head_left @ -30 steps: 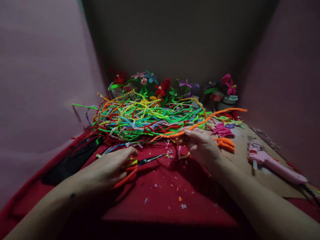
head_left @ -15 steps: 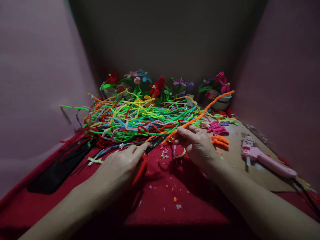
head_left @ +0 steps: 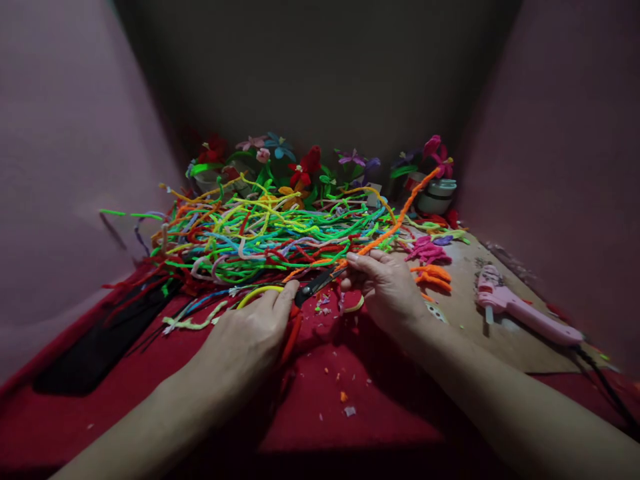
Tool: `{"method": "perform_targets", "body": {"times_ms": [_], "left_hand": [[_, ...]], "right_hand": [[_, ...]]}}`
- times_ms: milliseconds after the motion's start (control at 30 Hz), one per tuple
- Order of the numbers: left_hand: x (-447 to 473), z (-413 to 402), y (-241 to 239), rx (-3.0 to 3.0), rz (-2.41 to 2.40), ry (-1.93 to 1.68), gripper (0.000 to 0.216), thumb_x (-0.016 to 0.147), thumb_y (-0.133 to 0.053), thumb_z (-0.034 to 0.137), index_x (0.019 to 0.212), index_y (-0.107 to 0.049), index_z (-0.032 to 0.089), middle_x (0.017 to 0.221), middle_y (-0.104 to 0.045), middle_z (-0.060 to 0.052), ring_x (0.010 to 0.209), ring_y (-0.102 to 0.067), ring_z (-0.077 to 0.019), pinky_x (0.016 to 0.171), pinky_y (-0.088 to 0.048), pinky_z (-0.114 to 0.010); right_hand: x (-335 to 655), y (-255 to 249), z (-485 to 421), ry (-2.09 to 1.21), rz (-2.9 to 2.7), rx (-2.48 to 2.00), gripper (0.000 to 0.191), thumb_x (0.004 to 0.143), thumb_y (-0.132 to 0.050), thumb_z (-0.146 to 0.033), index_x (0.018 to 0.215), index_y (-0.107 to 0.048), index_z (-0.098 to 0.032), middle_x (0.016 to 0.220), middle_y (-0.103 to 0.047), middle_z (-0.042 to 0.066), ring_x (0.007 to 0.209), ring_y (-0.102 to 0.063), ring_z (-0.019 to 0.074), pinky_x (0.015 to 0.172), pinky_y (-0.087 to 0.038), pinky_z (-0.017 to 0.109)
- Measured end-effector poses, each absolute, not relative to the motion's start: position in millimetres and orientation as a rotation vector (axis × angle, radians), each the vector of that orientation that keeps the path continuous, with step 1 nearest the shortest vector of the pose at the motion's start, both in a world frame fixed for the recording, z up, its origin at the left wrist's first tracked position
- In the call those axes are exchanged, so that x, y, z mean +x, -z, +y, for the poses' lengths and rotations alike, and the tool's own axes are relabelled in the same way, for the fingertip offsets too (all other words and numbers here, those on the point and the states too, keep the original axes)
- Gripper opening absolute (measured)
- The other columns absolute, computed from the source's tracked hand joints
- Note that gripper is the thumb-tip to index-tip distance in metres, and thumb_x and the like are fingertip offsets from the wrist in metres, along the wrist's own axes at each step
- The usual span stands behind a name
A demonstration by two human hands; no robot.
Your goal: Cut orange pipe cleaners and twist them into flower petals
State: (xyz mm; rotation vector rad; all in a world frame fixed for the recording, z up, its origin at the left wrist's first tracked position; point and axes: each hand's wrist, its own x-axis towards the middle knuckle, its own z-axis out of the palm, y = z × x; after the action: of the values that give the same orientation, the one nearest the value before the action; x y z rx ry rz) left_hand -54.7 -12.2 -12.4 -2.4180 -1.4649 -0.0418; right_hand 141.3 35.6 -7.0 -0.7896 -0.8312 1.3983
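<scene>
My left hand [head_left: 255,327] is closed round the handles of a pair of scissors [head_left: 320,283]. Their dark blades point right and up, and red and yellow parts of the handles show beside the fingers. Thumb and fingers of my right hand [head_left: 383,283] pinch an orange pipe cleaner [head_left: 403,217] close to its lower end. The long free part rises to the upper right. At the pinched end, the blade tips meet the orange pipe cleaner or lie right beside it; I cannot tell whether they are closed on it.
Behind the hands lies a heap of coloured pipe cleaners [head_left: 280,230], with potted fuzzy flowers [head_left: 305,170] at the back. On the right, a board [head_left: 465,293] bears a pink glue gun [head_left: 525,313] and orange loops [head_left: 433,278]. A black flat object [head_left: 100,347] lies left.
The scissor blades have come up to the lower end of the orange pipe cleaner and more of them shows. A yellow part of the handle has come into sight. The view has shifted slightly.
</scene>
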Motion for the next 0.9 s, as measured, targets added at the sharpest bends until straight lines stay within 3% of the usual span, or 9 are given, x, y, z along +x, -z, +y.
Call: {"method": "perform_targets", "body": {"times_ms": [500,900], "left_hand": [[-53.7,-13.6,10.4,-2.448,-1.475,-0.024,0.049,0.083,-0.035,0.007,0.132,-0.035,0.009,0.098,-0.062,-0.013,0.080,-0.064,-0.0230,0.064,-0.053,-0.034],[-55.7,-11.9,18.5,-2.615,-1.351,0.189,0.045,0.080,-0.031,0.004,0.125,-0.040,0.008,0.097,-0.063,-0.012,0.081,-0.063,-0.0179,0.071,-0.054,-0.029]], "right_hand": [[143.3,7.8,37.0,-1.500,-0.818,-0.781,0.015,0.061,-0.066,-0.018,0.051,-0.058,-0.013,0.053,-0.064,0.003,0.044,-0.058,0.0105,0.047,-0.046,0.021],[143.1,8.8,37.4,-1.685,-0.695,-0.776,0.012,0.066,-0.060,-0.017,0.056,-0.059,-0.011,0.052,-0.062,0.004,0.044,-0.056,0.0109,0.048,-0.046,0.023]]}}
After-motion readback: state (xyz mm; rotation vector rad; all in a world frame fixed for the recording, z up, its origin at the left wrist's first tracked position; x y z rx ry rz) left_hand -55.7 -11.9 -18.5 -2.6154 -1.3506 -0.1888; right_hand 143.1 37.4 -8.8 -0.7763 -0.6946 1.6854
